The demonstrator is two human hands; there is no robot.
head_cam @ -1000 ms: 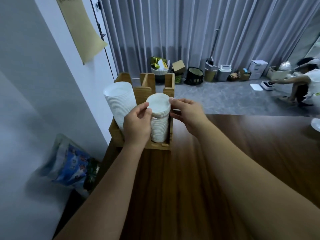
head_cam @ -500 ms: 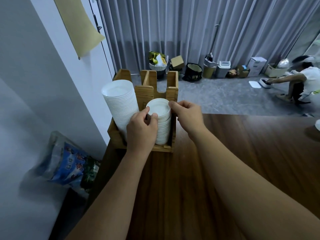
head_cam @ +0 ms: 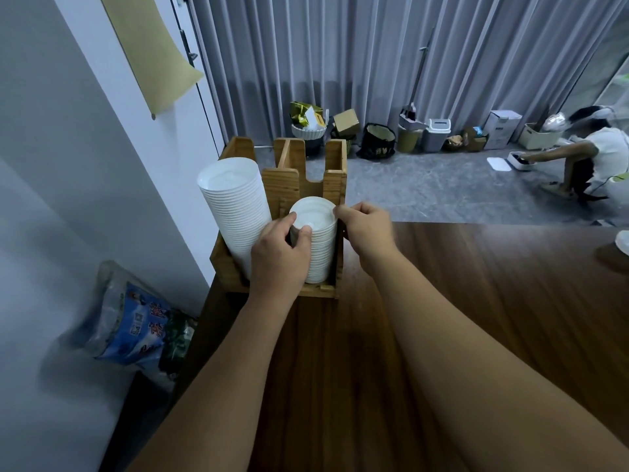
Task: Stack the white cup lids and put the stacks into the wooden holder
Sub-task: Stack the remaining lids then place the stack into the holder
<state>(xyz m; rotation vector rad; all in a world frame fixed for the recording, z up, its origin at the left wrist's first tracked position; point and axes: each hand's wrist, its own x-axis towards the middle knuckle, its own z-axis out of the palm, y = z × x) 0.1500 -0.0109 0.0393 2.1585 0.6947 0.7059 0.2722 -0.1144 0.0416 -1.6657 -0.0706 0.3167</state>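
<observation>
A wooden holder with several compartments stands at the table's far left corner. A tall stack of larger white lids fills its near left compartment and leans left. A shorter stack of small white lids sits in the near right compartment. My left hand grips this short stack from the left, thumb at its top rim. My right hand pinches the stack's top right edge, fingers beside the holder's right wall.
The dark wooden table stretches right, with a white lid at its right edge. A blue plastic bag lies on the floor to the left. A person crouches at the back right among bins and boxes.
The short stack has sunk deeper into the near right compartment, with both hands following it down. The camera tilted slightly.
</observation>
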